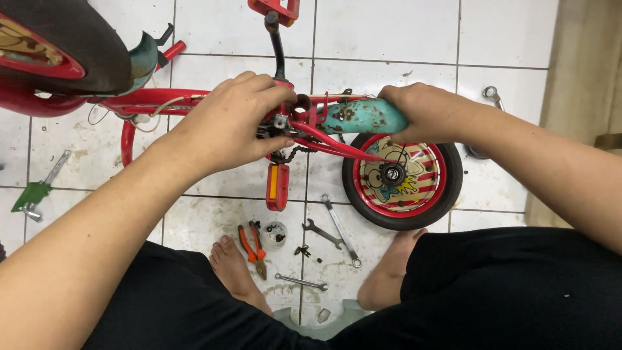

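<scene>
Black-clad knees (492, 291) and two bare feet (236, 269) fill the lower edge of the view, the person seated over a white tiled floor (389, 32). Left hand (227, 123) is cupped, fingers curled down over the crank hub (282, 123) of a small red children's bicycle (155, 100), thumb and fingertips pinched on the metal fitting there; whether a loose part lies inside the grip cannot be told. Right hand (424, 110) is closed round the teal chain guard (363, 116), steadying it. Bicycle lies on its side across the floor in front of the person. Chain guard paint is chipped and rust-spotted. Rear wheel (402, 172) sits just below the right hand, black tyre, red rim, striped disc with a cartoon figure. One red pedal (277, 186) hangs below the hub, the other (275, 10) stands above it on a black crank arm. Black saddle (71, 39) shows at upper left. Between the feet lie orange-handled pliers (251, 243), a small clear cup (275, 234) and several spanners (337, 227). A green-handled tool (35, 191) lies at far left, well apart.
</scene>
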